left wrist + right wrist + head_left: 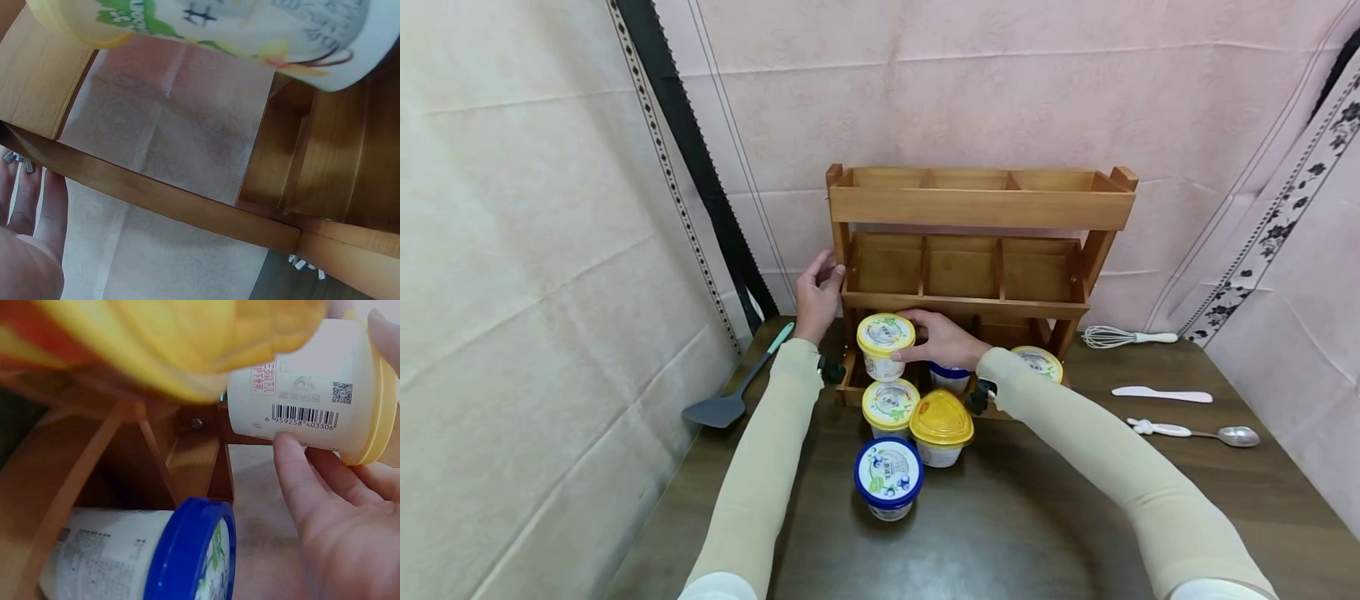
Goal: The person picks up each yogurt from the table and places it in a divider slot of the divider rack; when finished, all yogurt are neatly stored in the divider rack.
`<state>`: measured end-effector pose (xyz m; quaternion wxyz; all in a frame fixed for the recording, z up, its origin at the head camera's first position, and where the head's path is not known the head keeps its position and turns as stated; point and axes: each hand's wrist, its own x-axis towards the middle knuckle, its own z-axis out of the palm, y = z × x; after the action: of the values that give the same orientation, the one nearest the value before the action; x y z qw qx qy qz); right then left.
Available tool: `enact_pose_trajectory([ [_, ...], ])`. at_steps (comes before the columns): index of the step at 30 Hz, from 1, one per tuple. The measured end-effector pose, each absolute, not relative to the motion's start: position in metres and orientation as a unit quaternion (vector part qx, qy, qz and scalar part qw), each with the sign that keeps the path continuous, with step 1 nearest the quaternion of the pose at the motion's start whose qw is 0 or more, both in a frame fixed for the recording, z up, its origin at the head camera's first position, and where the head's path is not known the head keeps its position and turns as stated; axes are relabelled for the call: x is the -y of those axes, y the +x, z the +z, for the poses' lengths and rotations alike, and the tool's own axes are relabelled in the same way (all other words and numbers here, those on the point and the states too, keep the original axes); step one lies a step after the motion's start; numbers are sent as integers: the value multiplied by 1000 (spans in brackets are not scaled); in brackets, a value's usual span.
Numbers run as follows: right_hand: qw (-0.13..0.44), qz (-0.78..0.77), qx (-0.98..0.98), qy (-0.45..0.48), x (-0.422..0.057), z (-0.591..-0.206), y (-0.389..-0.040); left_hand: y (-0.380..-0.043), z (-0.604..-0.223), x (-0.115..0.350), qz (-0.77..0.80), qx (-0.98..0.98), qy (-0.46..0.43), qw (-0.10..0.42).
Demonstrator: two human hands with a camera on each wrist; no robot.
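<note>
My right hand [946,337] holds a white tub with a yellow lid [886,335] upright at the left front of the wooden rack [970,208]. In the right wrist view its fingers [300,475] lie along the tub's barcode side. My left hand [817,298] touches the rack's left side post, fingertips by a wing nut [19,160] in the left wrist view. A blue-lidded tub [190,550] stands on the rack's bottom shelf, partly hidden by the right hand in the head view. Another yellow-lidded tub [1037,363] sits at that shelf's right end.
In front of the rack stand a yellow-lidded tub [891,406], one with a domed yellow lid [941,419] and a blue-lidded one [888,477]. A spatula [722,408] lies left; a whisk [1120,337], white knife [1161,394] and spoon [1195,432] lie right.
</note>
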<state>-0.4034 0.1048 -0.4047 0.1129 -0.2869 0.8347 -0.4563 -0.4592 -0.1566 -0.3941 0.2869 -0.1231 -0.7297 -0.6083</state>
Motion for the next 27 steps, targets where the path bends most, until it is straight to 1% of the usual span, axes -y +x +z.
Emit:
enact_pose_trajectory([
  [9,128,-494,-815,-274,-104,-408,-401,-459,-395,157,-607,735,-119,277],
  [17,94,-476,-816,-314,-103,-405,-402,-462,-391,158,-605,734,-122,283],
  [27,108,-424,-855,-277,-99,-415,-411,-460,-393,156,-610,731,-118,281],
])
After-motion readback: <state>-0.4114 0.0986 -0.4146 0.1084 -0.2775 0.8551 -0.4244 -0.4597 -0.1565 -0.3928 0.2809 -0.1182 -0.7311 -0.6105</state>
